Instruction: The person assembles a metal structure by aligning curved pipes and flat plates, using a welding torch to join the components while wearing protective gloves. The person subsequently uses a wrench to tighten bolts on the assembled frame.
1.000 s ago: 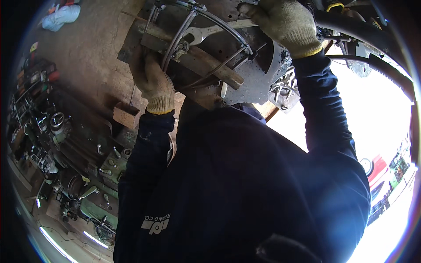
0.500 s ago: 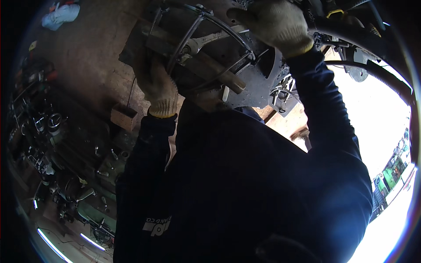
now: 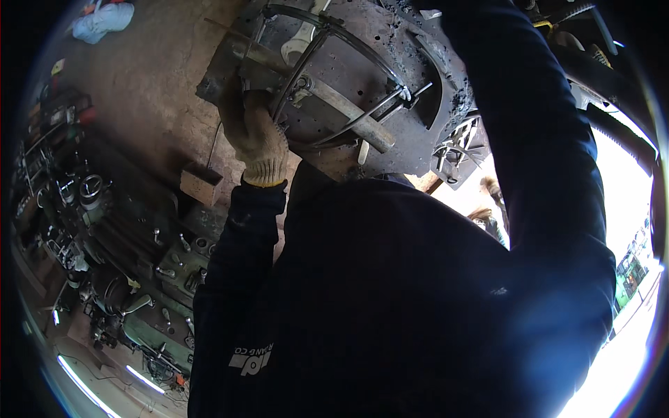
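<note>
My left hand (image 3: 262, 143), in a pale knit glove, is curled at the left side of a dark metal plate (image 3: 341, 49). Shadow hides what its fingers grip. Over the plate stands a frame of bent round rods (image 3: 301, 59). A flat bar (image 3: 348, 111) lies slantwise under the rods, with a bolt (image 3: 304, 83) near its middle. The ring end of a wrench (image 3: 295, 50) sits just beyond the bolt, apart from it, and its shank runs out past the top edge. My right arm (image 3: 529, 104) stretches up and out of the picture, hand unseen.
A small open box (image 3: 201, 184) stands on the brown floor left of my forearm. Farther left are dark machines with levers and handwheels (image 3: 90, 187). A pale blue bundle (image 3: 103, 22) lies at the far left. Thick dark hoses (image 3: 613, 83) cross at the right.
My right hand has gone up and out of view. The wrench's ring end has come away from the bolt, moving farther off. My left hand stays at the plate's left side.
</note>
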Available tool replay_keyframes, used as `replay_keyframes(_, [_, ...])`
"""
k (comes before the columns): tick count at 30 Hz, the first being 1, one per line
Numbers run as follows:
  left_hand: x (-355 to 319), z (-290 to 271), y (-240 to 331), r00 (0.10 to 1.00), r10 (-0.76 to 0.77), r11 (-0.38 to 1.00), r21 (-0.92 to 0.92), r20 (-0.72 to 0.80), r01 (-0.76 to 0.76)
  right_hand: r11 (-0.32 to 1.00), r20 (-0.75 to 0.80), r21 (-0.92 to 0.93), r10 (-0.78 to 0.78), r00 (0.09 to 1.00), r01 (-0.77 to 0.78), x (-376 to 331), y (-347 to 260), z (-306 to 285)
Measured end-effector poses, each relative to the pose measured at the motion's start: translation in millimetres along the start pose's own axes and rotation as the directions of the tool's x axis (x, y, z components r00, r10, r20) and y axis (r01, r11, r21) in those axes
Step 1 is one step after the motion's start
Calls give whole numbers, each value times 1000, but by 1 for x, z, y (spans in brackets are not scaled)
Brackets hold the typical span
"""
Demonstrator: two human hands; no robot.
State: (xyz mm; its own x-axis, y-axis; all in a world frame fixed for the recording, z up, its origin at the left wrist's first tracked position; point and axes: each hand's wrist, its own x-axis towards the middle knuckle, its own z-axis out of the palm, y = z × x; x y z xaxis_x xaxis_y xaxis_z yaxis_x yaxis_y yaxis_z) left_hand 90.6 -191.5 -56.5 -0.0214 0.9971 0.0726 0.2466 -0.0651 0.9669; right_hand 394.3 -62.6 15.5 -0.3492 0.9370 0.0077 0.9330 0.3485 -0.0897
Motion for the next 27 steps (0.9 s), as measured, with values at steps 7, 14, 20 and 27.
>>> replay_keyframes(7, [-2, 5, -4, 997, 70, 989, -132, 39, -65, 943, -74, 121, 320, 945, -310, -114, -25, -16])
replay_keyframes(14, [-5, 10, 16, 998, -58, 995, -78, -25, 56, 836, -4, 174, 528, 849, -520, -148, -53, 11])
replay_keyframes(20, [-3, 2, 0, 1000, 21, 1000, 4, -2, -21, 850, 13, 190, 499, 867, -492, -141, -62, 10])
replay_keyframes(27, [-3, 8, 10, 999, -49, 999, -14, -7, 49, 967, -130, 84, 251, 959, -241, -86, -37, 5])
